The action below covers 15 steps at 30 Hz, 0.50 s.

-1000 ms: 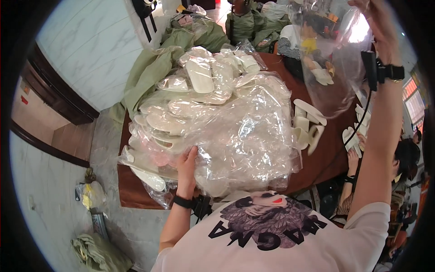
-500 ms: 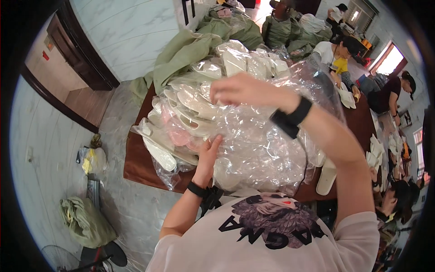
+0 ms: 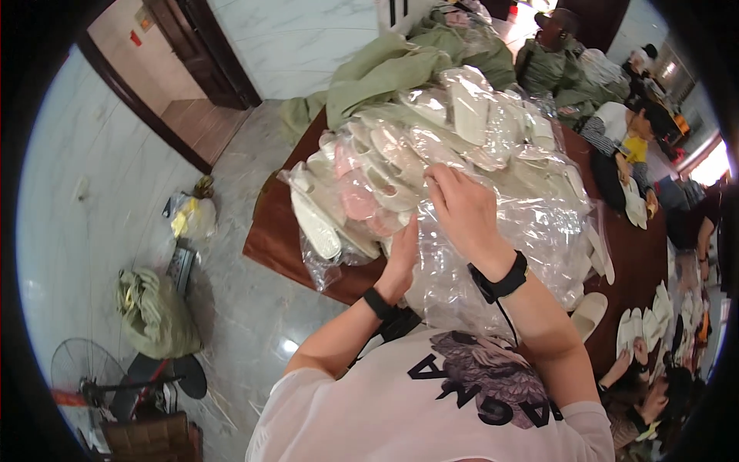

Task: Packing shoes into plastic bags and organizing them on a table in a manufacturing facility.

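A big clear plastic bag (image 3: 508,254) lies in front of me over a pile of cream-white slippers (image 3: 315,215), several of them in clear wrapping. Among them, pink pieces (image 3: 358,196) show through the plastic. Close to the near side of the pile, my left hand (image 3: 401,258) is closed on the bag's edge, thumb up. My right hand (image 3: 467,212) is just beyond and to the right of it, fingers bent and pinching the plastic of the bag. The fingertips of both hands are partly hidden.
A brown-covered table (image 3: 281,245) bears the pile. Green sacks (image 3: 377,73) stand behind it. On the right, other people work with slippers, and a loose slipper (image 3: 589,316) lies near the table's edge. A stuffed sack (image 3: 154,312) and a fan (image 3: 85,377) stand left.
My right hand has come down from its raised, outstretched position to beside my left hand. The left hand stays at the bag's edge. The whole view has swung, so the pile appears farther right.
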### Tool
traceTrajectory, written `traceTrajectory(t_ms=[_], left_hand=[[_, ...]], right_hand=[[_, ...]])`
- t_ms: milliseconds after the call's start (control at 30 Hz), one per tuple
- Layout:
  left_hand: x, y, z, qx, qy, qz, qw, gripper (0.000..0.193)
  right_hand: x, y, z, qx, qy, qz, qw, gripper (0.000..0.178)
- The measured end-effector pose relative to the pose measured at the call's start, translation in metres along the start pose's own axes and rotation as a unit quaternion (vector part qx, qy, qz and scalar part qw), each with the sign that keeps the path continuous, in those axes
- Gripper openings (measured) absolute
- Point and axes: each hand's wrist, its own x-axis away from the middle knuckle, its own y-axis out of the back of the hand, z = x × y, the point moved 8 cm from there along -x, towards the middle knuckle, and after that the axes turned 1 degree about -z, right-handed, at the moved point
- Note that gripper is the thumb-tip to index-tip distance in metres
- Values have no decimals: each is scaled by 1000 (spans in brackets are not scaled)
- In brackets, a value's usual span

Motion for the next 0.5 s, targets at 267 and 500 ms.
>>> traceTrajectory(t_ms=[267, 500], left_hand=[[27, -21, -13, -148, -55, 8, 987, 57], [34, -8, -72, -46, -79, 34, 995, 26]], right_hand=[[31, -47, -63, 33, -96, 89, 991, 12], [25, 4, -101, 0, 3, 11, 1000, 27]])
